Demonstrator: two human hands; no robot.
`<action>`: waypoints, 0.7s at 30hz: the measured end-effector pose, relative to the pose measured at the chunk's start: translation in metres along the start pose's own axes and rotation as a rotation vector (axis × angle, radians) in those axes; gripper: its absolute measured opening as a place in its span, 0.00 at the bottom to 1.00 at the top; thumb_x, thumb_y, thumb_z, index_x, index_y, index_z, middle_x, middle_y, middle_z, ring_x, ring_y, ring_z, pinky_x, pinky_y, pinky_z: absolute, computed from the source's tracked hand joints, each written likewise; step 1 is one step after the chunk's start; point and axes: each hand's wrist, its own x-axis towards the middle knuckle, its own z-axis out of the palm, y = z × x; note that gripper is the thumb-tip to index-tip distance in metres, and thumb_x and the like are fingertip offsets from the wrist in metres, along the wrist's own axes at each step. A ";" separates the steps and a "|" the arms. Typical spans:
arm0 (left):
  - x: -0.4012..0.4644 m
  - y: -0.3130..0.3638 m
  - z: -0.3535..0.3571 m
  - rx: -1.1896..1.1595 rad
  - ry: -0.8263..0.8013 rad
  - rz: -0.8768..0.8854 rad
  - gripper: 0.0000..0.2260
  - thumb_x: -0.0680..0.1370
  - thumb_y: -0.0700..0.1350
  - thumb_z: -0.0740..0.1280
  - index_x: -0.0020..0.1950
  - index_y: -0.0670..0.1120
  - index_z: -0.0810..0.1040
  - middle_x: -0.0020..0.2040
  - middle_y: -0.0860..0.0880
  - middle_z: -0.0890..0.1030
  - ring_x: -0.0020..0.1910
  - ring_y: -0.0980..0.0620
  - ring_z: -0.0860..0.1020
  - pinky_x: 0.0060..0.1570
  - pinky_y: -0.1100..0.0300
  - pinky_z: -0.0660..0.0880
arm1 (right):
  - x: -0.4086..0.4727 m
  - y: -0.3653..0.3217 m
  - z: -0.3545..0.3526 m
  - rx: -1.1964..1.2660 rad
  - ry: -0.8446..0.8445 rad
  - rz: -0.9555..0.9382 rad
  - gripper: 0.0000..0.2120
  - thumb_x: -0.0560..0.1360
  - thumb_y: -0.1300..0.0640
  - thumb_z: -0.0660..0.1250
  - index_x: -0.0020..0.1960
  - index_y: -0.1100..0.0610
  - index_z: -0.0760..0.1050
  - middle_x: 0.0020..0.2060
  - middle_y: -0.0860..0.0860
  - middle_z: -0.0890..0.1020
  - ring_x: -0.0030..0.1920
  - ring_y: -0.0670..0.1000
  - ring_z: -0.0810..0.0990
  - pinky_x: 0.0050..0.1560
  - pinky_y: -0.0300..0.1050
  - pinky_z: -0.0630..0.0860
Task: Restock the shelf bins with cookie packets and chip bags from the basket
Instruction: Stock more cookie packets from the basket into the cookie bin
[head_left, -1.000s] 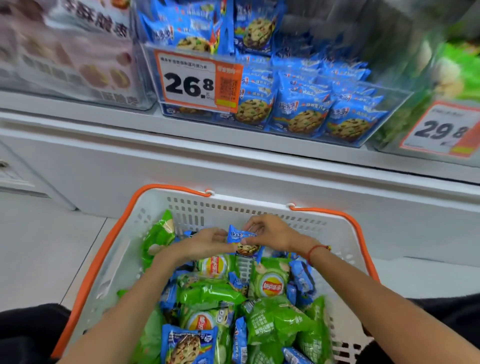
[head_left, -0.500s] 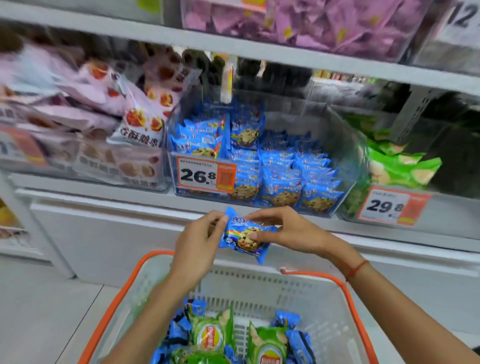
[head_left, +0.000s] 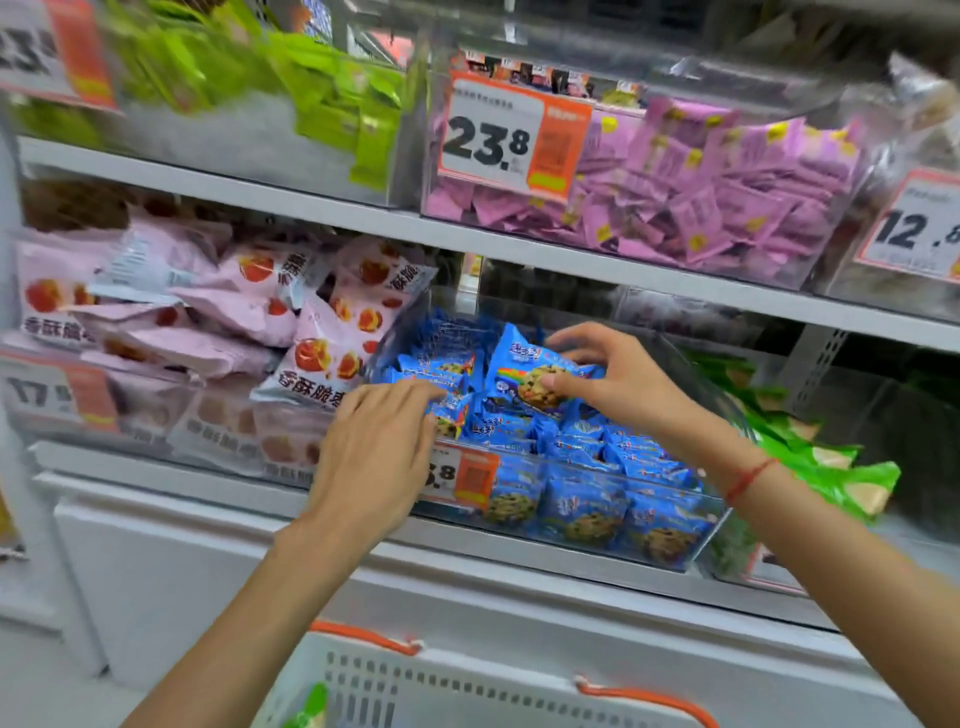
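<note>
My right hand pinches a blue cookie packet and holds it upright over the pile inside the clear cookie bin on the lower shelf. My left hand reaches over the bin's front left corner, its straight fingers touching the blue packets stacked there. Many more blue cookie packets fill the bin. The white basket with orange handles shows only its far rim at the bottom edge, with a sliver of a green chip bag inside.
A bin of pink snack bags sits left of the cookie bin, and a bin of green chip bags sits to its right. The upper shelf carries bins of green packets and purple packets. Orange price tags hang on the bin fronts.
Both hands lifted the blue cookie packet out of the basket up to the cookie bin. The left hand let go of it and now touches packets in the bin. The view tilted upward.
</note>
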 end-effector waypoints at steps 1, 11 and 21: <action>-0.002 -0.002 0.003 0.024 -0.017 -0.005 0.17 0.78 0.49 0.52 0.59 0.49 0.76 0.51 0.52 0.81 0.51 0.48 0.77 0.56 0.58 0.61 | 0.009 0.005 0.002 -0.069 -0.012 0.005 0.12 0.71 0.60 0.74 0.49 0.48 0.75 0.50 0.51 0.82 0.53 0.48 0.80 0.53 0.48 0.78; -0.001 -0.006 0.006 -0.063 -0.015 -0.029 0.13 0.79 0.48 0.57 0.58 0.48 0.77 0.51 0.52 0.81 0.51 0.48 0.77 0.60 0.59 0.60 | 0.046 0.024 0.042 -0.418 -0.074 -0.018 0.14 0.71 0.54 0.74 0.56 0.49 0.79 0.57 0.48 0.81 0.58 0.48 0.78 0.58 0.50 0.76; -0.001 -0.007 0.010 -0.060 -0.013 -0.030 0.15 0.79 0.49 0.54 0.57 0.48 0.77 0.53 0.52 0.81 0.53 0.47 0.76 0.61 0.59 0.61 | 0.040 0.029 0.047 -0.663 0.040 -0.208 0.16 0.71 0.49 0.73 0.58 0.49 0.81 0.50 0.51 0.82 0.47 0.52 0.79 0.44 0.43 0.71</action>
